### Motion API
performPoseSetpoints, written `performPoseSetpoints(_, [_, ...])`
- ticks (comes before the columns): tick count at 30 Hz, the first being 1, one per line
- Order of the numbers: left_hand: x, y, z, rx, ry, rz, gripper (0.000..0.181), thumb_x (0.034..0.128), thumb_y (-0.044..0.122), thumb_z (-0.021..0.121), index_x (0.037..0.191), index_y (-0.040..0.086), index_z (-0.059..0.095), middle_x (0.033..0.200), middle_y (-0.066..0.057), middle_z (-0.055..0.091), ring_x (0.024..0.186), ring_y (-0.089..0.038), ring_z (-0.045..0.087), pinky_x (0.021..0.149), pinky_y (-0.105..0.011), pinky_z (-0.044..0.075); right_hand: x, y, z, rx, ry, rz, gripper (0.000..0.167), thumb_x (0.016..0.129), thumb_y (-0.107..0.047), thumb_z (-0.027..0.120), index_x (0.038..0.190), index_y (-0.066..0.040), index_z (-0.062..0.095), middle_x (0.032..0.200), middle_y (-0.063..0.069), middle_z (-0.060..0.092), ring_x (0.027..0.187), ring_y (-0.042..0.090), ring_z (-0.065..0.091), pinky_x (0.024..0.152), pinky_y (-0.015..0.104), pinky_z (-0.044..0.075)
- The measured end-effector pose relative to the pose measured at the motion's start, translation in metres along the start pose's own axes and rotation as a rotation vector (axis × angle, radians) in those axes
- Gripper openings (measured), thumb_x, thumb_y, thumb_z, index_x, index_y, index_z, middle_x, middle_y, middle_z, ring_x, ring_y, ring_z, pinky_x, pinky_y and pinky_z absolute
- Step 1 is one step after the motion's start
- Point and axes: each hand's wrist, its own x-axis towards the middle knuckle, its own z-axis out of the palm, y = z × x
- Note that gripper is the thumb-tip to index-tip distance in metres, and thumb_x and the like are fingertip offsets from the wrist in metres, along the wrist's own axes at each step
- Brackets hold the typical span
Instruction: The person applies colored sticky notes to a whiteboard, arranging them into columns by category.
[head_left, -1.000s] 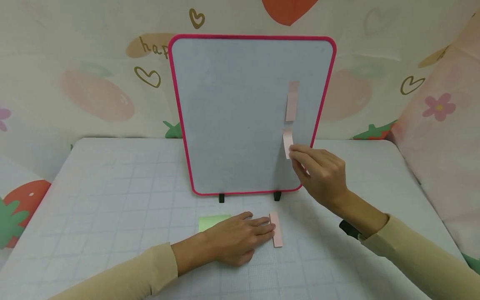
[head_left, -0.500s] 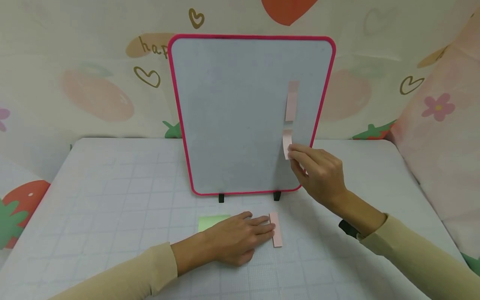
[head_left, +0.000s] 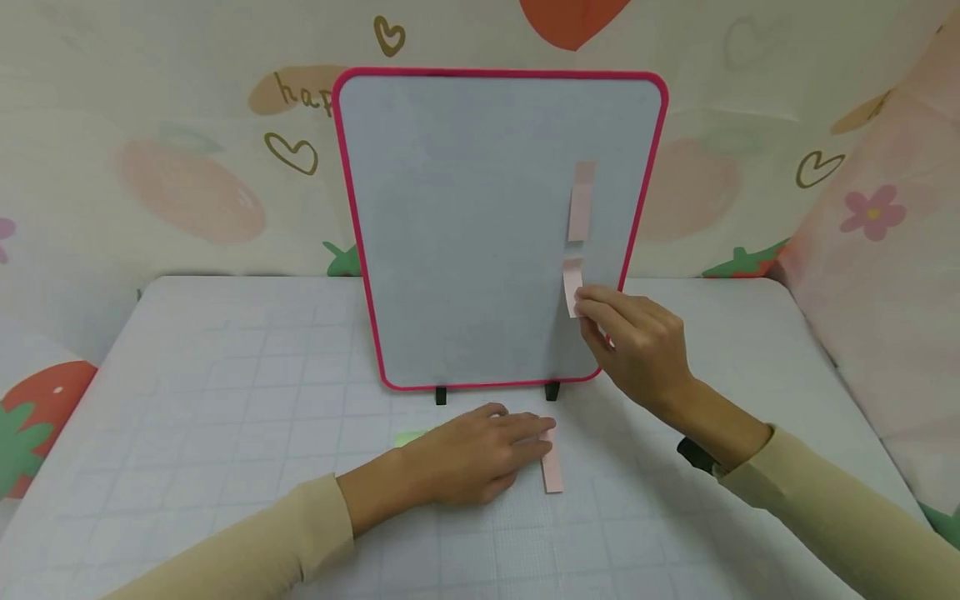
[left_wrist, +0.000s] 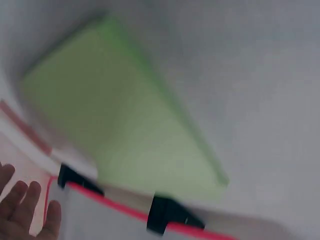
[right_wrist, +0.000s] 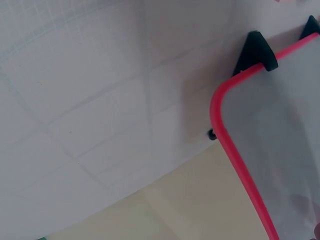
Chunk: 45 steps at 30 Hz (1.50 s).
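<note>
So, strip (head_left: 572,280) pinched by right hand (head_left: 641,342)

Facing a board (head_left: 465,225) standing on two feet (head_left: 441,396) on the table (head_left: 210,375), with a wall (head_left: 480,33) behind, and having a top strip (head_left: 581,212) above a low strip (head_left: 572,282) on the right part of the board, with a gap between. Holding the right hand (head_left: 637,337) in front of the board's lower right side, and pinching the bottom end of the low strip. Holding the left hand (head_left: 480,454) out in front of the board's feet, over part of a note pad (left_wrist: 115,120) on the left and the far end of a strip pad (head_left: 552,475) on the right.
</note>
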Motion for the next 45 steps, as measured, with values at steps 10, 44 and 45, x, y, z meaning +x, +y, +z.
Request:
performPoseSetpoints(10, [0.037, -0.039, -0.056, 0.282, 0.416, -0.204, 0.037, 0.0916, 0.011, 0.058, 0.127, 0.004, 0.066, 0.132, -0.008, 0.063, 0.125, -0.023, 0.057, 0.103, -0.041, 0.045, -0.003, -0.001, 0.004, 0.011, 0.018, -0.01, 0.02, 0.077, 0.006, 0.079, 0.097, 0.005, 0.075, 0.1, 0.017, 0.074, 0.082, 0.033, 0.073, 0.07, 0.046, 0.059])
performPoseSetpoints(44, [0.058, -0.064, -0.055, 0.582, 0.107, -0.269, 0.059, 0.0963, 0.019, 0.047, 0.154, 0.01, 0.038, 0.162, -0.001, 0.028, 0.151, -0.021, 0.02, 0.119, -0.057, 0.01, -0.003, 0.01, 0.011, -0.052, -0.016, -0.119, 0.035, 0.083, -0.014, 0.073, 0.113, 0.004, 0.071, 0.116, 0.019, 0.07, 0.118, 0.04, 0.06, 0.091, 0.053, 0.047])
performPoseSetpoints(45, [0.058, -0.064, -0.055, 0.586, 0.106, -0.27, 0.059, 0.0965, 0.019, 0.047, 0.154, 0.01, 0.037, 0.162, -0.001, 0.028, 0.151, -0.021, 0.019, 0.119, -0.058, 0.009, -0.004, 0.011, 0.011, -0.07, -0.028, -0.133, 0.038, 0.083, -0.016, 0.071, 0.115, 0.005, 0.07, 0.12, 0.02, 0.068, 0.121, 0.04, 0.058, 0.092, 0.054, 0.046])
